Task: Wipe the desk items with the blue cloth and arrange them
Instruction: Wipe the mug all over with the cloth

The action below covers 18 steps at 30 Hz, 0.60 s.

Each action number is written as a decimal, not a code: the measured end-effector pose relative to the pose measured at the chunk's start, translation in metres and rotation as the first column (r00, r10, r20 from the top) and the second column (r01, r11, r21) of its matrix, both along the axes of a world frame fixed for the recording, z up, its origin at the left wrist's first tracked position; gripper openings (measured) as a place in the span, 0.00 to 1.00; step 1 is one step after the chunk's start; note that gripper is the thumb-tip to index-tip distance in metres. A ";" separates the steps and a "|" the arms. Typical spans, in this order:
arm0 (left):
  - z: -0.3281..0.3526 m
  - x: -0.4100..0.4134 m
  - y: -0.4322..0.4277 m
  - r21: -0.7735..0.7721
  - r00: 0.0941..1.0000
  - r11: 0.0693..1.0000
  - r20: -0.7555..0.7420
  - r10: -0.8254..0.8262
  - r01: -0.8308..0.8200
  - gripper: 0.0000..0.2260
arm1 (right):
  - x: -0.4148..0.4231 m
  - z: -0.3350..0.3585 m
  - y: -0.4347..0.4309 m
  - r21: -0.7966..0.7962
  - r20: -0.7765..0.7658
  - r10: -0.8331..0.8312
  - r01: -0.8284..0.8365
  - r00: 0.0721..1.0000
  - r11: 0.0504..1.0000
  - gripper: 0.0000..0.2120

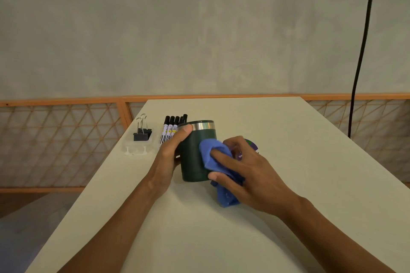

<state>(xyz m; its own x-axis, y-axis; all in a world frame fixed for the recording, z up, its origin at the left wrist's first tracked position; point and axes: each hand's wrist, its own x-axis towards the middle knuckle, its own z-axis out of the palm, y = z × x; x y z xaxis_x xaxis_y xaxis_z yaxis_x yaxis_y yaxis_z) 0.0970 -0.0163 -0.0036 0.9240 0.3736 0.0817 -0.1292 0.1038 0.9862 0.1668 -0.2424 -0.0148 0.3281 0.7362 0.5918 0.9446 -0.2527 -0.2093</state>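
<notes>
Blue cloth (207, 150): bunched, soft fabric pressed against the right side of the tumbler, with its loose end hanging down to the desk just right of the tumbler's base.
Tumbler (193, 159): a dark green cylinder with a matte wall, a brushed steel band under the rim and a dark lid on top. It is about upright at the middle of the desk, and what is in it is hidden.
Left hand (169, 155): wrapped round the tumbler's left side, with the thumb tip on the steel band.
Right hand (250, 173): holds the cloth, fingers spread over it and pushing it onto the tumbler's wall.
Clear tray (137, 150): shallow transparent plastic, well left of the tumbler, near the desk's left edge.
Binder clips (142, 134): black clips with silver wire handles standing up, inside the tray.
Markers (172, 128): a row lying side by side, just left of and behind the tumbler. They have black caps and white barrels with black and yellow print too small to read.
Purple round item (253, 144): just right of the tumbler, mostly hidden behind the right hand. Its white lettering starts "Cle" and the rest is covered.
Desk (221, 239): smooth, pale off-white top under the tumbler.
Black cable (363, 51): hangs down the grey wall far right of the tumbler.
</notes>
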 end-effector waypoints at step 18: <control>0.004 0.000 -0.007 -0.091 1.000 0.996 -0.011 0.022 -0.023 0.29 | 0.004 -0.008 -0.002 0.009 0.025 0.098 -0.098 0.995 0.995 0.27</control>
